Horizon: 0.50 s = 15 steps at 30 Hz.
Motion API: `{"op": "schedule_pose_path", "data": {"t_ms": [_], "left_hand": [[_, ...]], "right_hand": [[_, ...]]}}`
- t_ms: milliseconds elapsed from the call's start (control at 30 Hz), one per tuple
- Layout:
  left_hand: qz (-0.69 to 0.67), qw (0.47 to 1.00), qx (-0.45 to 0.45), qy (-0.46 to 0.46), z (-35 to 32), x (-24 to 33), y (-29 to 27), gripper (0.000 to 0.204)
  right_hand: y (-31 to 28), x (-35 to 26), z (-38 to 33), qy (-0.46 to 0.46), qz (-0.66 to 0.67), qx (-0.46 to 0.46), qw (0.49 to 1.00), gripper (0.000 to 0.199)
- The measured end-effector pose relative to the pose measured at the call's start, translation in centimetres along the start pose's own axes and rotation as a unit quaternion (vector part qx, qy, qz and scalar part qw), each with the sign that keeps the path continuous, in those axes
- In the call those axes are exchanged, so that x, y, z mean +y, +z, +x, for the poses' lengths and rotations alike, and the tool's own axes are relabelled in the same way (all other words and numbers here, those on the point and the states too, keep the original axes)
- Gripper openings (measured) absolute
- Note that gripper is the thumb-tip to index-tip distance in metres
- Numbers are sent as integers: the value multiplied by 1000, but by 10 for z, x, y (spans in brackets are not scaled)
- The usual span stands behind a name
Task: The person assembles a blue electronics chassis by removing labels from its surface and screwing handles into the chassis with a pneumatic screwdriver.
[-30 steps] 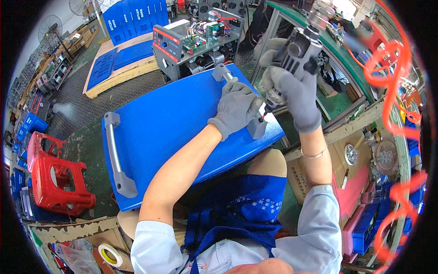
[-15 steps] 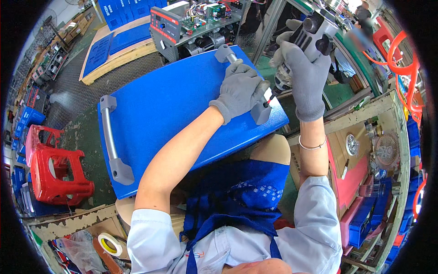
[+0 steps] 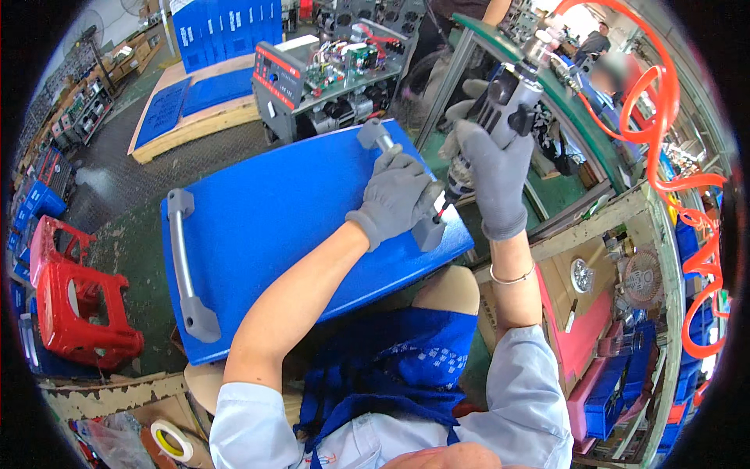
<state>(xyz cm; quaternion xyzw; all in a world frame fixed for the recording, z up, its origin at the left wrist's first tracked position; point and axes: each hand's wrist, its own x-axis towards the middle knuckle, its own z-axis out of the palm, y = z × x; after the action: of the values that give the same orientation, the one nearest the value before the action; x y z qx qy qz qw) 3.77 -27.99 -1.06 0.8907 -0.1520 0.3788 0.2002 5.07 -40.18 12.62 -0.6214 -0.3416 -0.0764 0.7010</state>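
A blue metal panel (image 3: 273, 219) lies in front of me, tilted across my lap, with a grey-ended handle near each short side. My left hand (image 3: 394, 197), in a grey glove, is closed round the right-hand handle (image 3: 428, 234). My gloved right hand (image 3: 500, 173) grips an air screwdriver (image 3: 512, 90), which slants down toward that handle. The driver's bit meets the handle's near end block, close to my left fingers; whether a screw is under the tip is hidden. At the panel's left stands the other handle (image 3: 181, 246), untouched.
A coiled orange air hose (image 3: 652, 133) hangs at the right. Beyond the panel stands an open machine (image 3: 320, 86) with exposed circuit boards. Red stools (image 3: 82, 313) are at the left. A workbench with a screw dish (image 3: 581, 275) lies right; a tape roll (image 3: 173, 442) sits lower left.
The view has shifted, so panel and hands appear lower and further left. Both hands keep their hold, and the driver's bit stays at the handle's near end block.
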Motion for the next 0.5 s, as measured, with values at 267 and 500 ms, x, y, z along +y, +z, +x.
{"op": "schedule_pose_path", "data": {"t_ms": [267,500], "left_hand": [[-14,1000,-5,1,2,-1,5,38],[65,976,-201,59,34,-26,-5,61]], "right_hand": [[-9,-24,7,3,58,3,998,36],[-30,-36,-8,-87,8,63,994,47]]}}
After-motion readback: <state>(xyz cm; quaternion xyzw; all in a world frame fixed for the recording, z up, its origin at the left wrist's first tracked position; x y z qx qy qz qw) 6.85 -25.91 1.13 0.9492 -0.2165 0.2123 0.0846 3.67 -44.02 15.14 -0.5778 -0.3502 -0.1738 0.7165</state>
